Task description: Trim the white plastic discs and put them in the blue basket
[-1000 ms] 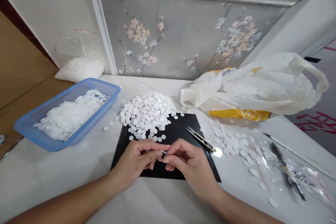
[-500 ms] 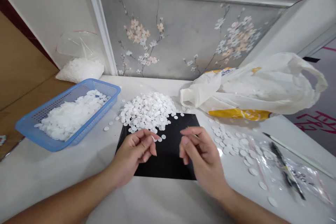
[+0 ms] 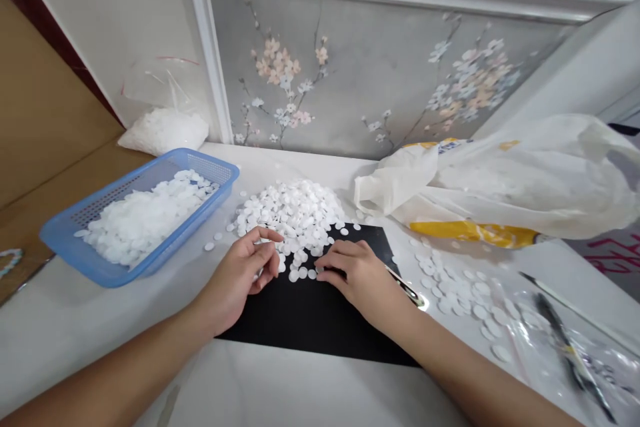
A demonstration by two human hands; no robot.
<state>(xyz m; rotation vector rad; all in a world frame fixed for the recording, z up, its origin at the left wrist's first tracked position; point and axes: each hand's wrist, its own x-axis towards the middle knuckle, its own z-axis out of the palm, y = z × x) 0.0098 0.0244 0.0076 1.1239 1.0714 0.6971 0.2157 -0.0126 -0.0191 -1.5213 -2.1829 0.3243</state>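
A heap of small round white discs [image 3: 295, 207] spreads over the back of a black mat [image 3: 300, 320]. My left hand [image 3: 243, 283] is at the heap's near left edge, its fingers curled in. A sliver of white shows between those fingers, too small to make out. On the other side, my right hand [image 3: 360, 273] reaches down to the mat with thumb and fingertips closing on a white disc [image 3: 319, 269] at the heap's front edge. A slim shiny metal tool [image 3: 407, 287] sticks out behind the right hand; whether the palm holds it is hidden.
On the left stands a blue basket [image 3: 190, 230] of white discs, with a clear bag [image 3: 165, 130] of white pieces behind. A white plastic bag [image 3: 500, 180] lies back right. Loose discs [image 3: 457, 290], a black pen [image 3: 575, 353] and a white stick [image 3: 575, 310] lie right.
My right hand has moved left and down to the discs at the heap's front. The left hand has drawn slightly left, and the metal tool now shows behind the right hand. The view has shifted a little.
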